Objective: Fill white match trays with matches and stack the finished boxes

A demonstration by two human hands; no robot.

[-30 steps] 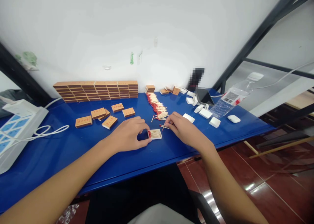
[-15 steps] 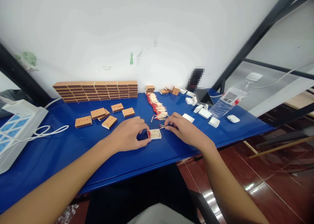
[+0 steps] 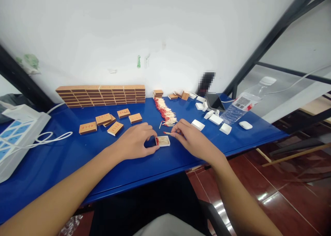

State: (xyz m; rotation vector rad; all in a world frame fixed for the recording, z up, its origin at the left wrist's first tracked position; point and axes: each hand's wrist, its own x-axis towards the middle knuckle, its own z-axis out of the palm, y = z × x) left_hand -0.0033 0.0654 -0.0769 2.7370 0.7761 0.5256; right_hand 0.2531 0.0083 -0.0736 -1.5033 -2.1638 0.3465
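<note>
My left hand (image 3: pixel 137 140) grips the left end of a small white matchbox tray (image 3: pixel 169 141) between thumb and fingers. Red-headed matches (image 3: pixel 162 140) lie side by side in the tray, heads to the left. Just right of the tray, my right hand (image 3: pixel 190 136) pinches a match (image 3: pixel 167 133) by its plain end, the red head pointing left above the tray's upper edge. Whether more than one match is in the pinch I cannot tell. Beyond the hands, a long pile of loose matches (image 3: pixel 167 112) stretches back toward the wall.
A stacked row of matchboxes (image 3: pixel 103 95) stands against the wall, with several loose matchboxes (image 3: pixel 103 119) before it. To the right are white empty trays (image 3: pixel 198 125), a water bottle (image 3: pixel 241 103) and a white earbud case (image 3: pixel 245 125). A power strip (image 3: pixel 19 139) lies far left.
My right hand has moved slightly left toward the tray with the match it holds. My left hand and the tray have stayed put.
</note>
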